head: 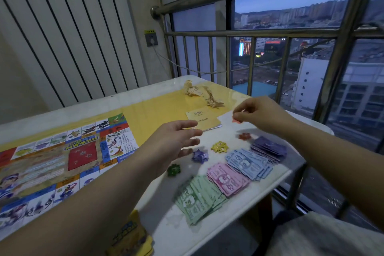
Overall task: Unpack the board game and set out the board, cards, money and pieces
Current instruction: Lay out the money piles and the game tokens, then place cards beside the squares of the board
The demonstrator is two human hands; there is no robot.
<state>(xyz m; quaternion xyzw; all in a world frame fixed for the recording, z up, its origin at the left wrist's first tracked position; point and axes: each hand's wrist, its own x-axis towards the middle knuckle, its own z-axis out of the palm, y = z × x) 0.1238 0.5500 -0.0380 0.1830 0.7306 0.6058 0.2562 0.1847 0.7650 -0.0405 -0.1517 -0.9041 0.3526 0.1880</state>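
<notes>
A small red star-shaped cardboard token (pixel 236 120) is pinched in the fingertips of the right hand (pixel 257 112) just right of the thin yellow rule booklet (pixel 202 119), probably to be sorted by colour onto the red token pile (pixel 244 136) nearer than the booklet. The left hand (pixel 176 141) is held open and empty at the booklet's near-left corner. The colourful printed game board (pixel 62 158) is spread flat on the counter (pixel 160 210) left of the booklet, with the paper money stacks (pixel 226 178) nearer than it.
</notes>
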